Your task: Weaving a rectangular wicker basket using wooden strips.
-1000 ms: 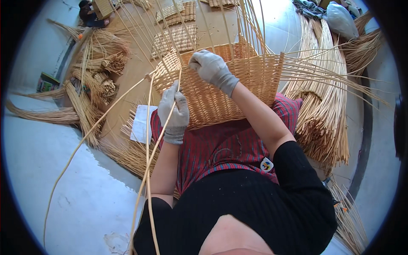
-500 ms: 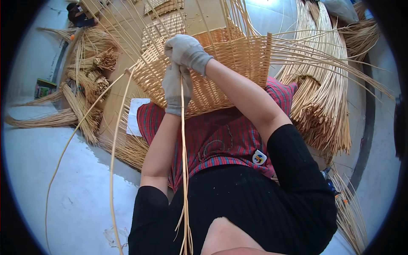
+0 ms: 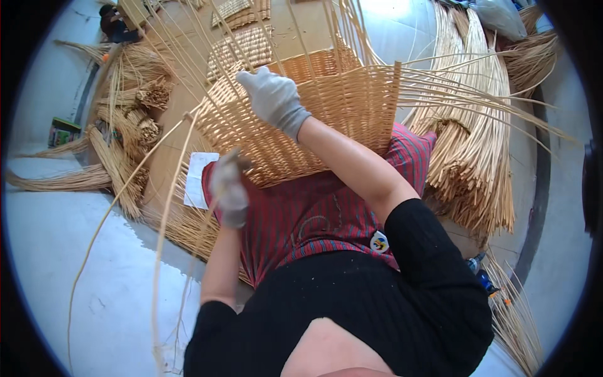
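Note:
My right hand (image 3: 272, 99), in a pale grey glove, has its fingers curled at the top edge of a woven wicker basket (image 3: 339, 125), among the upright stakes. The basket rests on a red striped cushion (image 3: 405, 160) on my lap. My left hand (image 3: 230, 190), gloved too, is lower, near the basket's bottom left edge and smeared by motion. A thin cane (image 3: 204, 235) runs down from it; whether its fingers grip that cane is unclear. Other long canes (image 3: 164, 226) trail from the basket's left corner.
Cane bundles lie at left (image 3: 113, 166) and right (image 3: 471, 157). Woven mats (image 3: 239, 50) lie on the tan board beyond the basket. A person (image 3: 116, 28) sits at the far top left. A white paper (image 3: 195, 191) is left of the cushion, a blue tool (image 3: 483, 276) at lower right.
My left hand has dropped down and left, away from my right hand, and the cane below it has swung left. My right hand stays high at the rim, slightly further left.

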Action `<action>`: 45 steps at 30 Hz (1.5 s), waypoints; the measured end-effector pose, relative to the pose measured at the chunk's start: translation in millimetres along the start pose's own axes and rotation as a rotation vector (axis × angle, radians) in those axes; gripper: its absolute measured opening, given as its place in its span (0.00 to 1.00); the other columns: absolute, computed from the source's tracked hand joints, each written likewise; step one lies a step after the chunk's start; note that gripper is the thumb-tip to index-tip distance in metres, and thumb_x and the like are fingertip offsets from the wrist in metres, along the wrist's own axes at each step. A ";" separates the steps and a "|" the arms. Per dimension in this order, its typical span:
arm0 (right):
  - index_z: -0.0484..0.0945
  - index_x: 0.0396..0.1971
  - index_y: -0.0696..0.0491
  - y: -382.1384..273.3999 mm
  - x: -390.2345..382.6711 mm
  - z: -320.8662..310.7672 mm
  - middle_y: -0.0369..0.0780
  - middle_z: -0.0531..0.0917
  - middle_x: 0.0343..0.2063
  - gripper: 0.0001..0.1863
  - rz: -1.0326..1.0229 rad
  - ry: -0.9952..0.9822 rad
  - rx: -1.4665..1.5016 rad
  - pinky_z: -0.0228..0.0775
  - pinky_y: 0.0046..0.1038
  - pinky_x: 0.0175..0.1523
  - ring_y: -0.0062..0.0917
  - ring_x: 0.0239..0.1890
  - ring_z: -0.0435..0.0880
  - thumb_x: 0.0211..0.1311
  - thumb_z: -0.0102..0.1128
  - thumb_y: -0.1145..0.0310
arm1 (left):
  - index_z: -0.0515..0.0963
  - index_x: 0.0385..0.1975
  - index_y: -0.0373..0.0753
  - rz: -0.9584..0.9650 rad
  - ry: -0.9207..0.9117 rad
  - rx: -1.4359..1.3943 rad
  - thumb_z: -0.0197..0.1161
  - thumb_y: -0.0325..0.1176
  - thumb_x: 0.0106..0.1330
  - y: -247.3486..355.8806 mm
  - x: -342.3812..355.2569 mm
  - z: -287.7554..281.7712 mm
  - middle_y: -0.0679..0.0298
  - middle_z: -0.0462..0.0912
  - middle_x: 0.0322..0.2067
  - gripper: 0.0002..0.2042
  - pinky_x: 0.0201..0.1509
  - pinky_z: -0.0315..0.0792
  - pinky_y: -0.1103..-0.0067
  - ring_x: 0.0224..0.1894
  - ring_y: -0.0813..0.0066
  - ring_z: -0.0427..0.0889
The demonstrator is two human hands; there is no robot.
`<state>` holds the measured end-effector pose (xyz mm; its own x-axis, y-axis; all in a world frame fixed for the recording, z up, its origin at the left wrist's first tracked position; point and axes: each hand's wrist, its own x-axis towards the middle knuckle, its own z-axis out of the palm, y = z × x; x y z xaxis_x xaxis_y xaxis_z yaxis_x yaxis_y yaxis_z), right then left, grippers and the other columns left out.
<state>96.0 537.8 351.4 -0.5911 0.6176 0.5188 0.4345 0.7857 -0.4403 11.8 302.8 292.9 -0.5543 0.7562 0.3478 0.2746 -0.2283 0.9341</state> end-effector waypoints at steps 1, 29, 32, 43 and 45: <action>0.78 0.45 0.42 -2.2 -2.0 1.1 0.45 0.81 0.36 0.09 0.017 -0.002 0.020 0.81 0.38 0.30 0.38 0.31 0.89 0.69 0.55 0.71 | 0.81 0.56 0.28 -0.098 0.263 -0.092 0.54 0.44 0.80 1.2 -17.2 -41.3 0.60 0.86 0.37 0.23 0.49 0.82 0.72 0.40 0.70 0.86; 0.79 0.50 0.51 -49.4 12.1 -12.6 0.42 0.88 0.47 0.15 0.456 0.333 1.628 0.86 0.32 0.52 0.30 0.46 0.89 0.72 0.49 0.83 | 0.82 0.56 0.32 0.074 0.185 0.779 0.60 0.25 0.77 12.5 -13.7 -96.2 0.51 0.88 0.48 0.12 0.54 0.80 0.72 0.47 0.60 0.87; 0.78 0.48 0.50 -22.9 -20.0 6.0 0.41 0.88 0.43 0.08 0.778 0.298 1.526 0.85 0.29 0.49 0.28 0.44 0.88 0.77 0.55 0.79 | 0.78 0.63 0.36 0.213 0.051 0.583 0.59 0.22 0.75 42.1 41.3 -51.3 0.51 0.88 0.51 0.18 0.51 0.81 0.72 0.47 0.61 0.88; 0.72 0.42 0.53 -34.0 -12.3 38.0 0.36 0.85 0.36 0.16 0.591 0.304 1.023 0.82 0.23 0.45 0.19 0.36 0.86 0.63 0.72 0.79 | 0.73 0.70 0.65 -0.056 -0.218 0.744 0.55 0.21 0.70 18.0 153.6 -15.7 0.66 0.92 0.47 0.31 0.45 0.82 0.68 0.43 0.64 0.92; 0.72 0.41 0.53 -38.5 -8.9 29.4 0.37 0.86 0.33 0.16 0.572 0.281 0.872 0.81 0.25 0.42 0.21 0.32 0.86 0.61 0.73 0.74 | 0.73 0.69 0.64 0.017 -0.181 0.754 0.56 0.22 0.71 15.2 150.3 -15.4 0.67 0.92 0.47 0.30 0.45 0.82 0.68 0.42 0.64 0.92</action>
<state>64.6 501.0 342.1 -0.2288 0.9583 0.1710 -0.1029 0.1508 -0.9832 -79.5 403.5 360.5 -0.4259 0.8597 0.2818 0.7786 0.1896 0.5982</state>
